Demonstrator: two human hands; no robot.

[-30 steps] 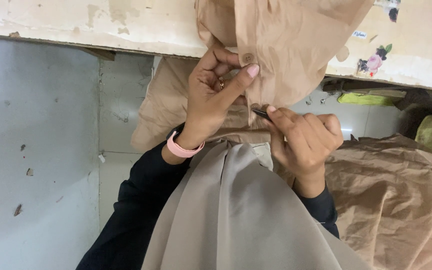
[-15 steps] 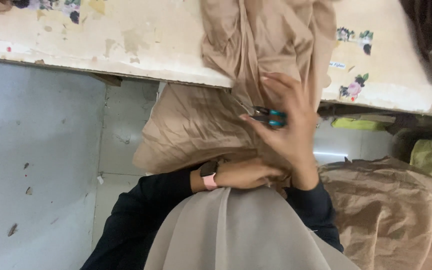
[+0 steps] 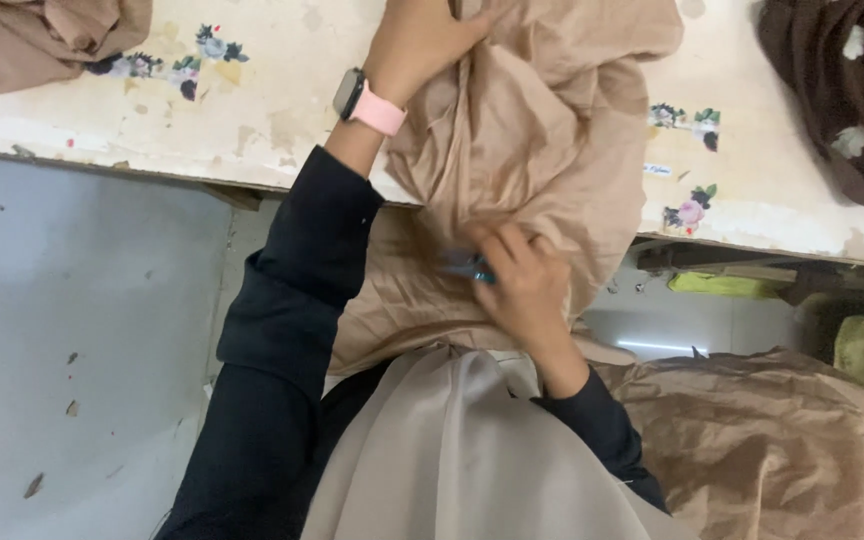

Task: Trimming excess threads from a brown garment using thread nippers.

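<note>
Item: tan garment (image 3: 552, 130), bunched in soft folds, lying partly on the bench (image 3: 252, 110) and hanging over its near edge toward the person's lap.
Left hand (image 3: 417, 40): reached forward, resting on the upper left fold of the garment; the fingers run under the cloth, so whether they pinch it or only press on it cannot be told. Pink-strapped wristwatch (image 3: 367, 103) at the wrist.
Right hand (image 3: 517, 280): curled closed at the bench edge, gripping a small teal-handled cutting tool (image 3: 467, 266) against the hanging fold.
Handling advice: judged from the pose, the work is trimming at a fold. The far hand would do well to keep the cloth taut away from the near hand, so a single layer meets the blades; the tool tip should stay clear of the layers below; short snips suit such soft cloth.
Beyond the left hand: a second tan cloth (image 3: 42, 35), cut off by the frame corner.
Far to the right of both hands: dark brown cloth with pale spots (image 3: 832, 90), partly out of frame.
Below the right hand: grey scarf (image 3: 452, 450) and a further brown garment (image 3: 782, 450) over the lap.
Hidden: the tool's blades and the spot being worked lie under the fingers and folds; no thread or seam can be made out.
Hard to read: the things under the bench at right are only yellow-green shapes.
</note>
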